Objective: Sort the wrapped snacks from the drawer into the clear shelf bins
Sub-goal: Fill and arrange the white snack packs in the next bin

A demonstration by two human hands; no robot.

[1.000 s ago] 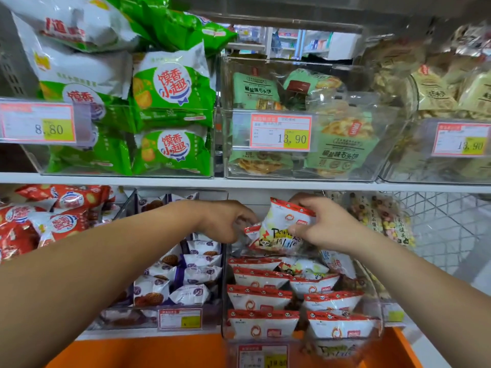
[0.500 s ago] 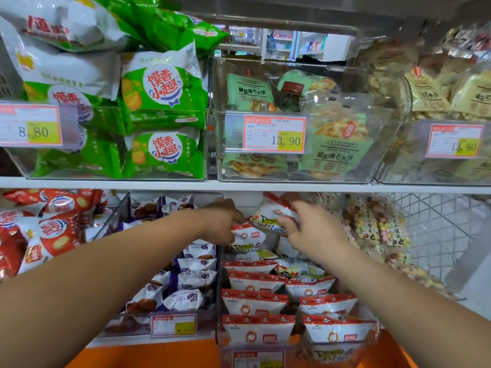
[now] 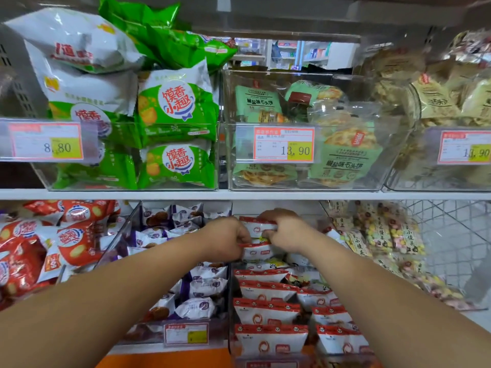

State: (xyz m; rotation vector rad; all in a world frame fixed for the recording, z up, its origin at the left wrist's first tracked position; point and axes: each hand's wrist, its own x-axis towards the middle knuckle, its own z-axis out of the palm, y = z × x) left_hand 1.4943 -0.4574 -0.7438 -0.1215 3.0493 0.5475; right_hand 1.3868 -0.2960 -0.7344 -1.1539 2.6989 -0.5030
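Nearest, at the front edge of the clear bin: rows of red-topped packets. Farther back, near its rear edge, left hand and right hand, fingers curled, pinching either end of one snack packet; long axis across the bin, red seal uppermost. Beyond, white upper shelf bearing green packs; shop aisle behind.

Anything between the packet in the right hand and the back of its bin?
Nothing visible. The right hand holds the packet at the back of the bin, behind the rows stacked there; the left hand pinches another just below.
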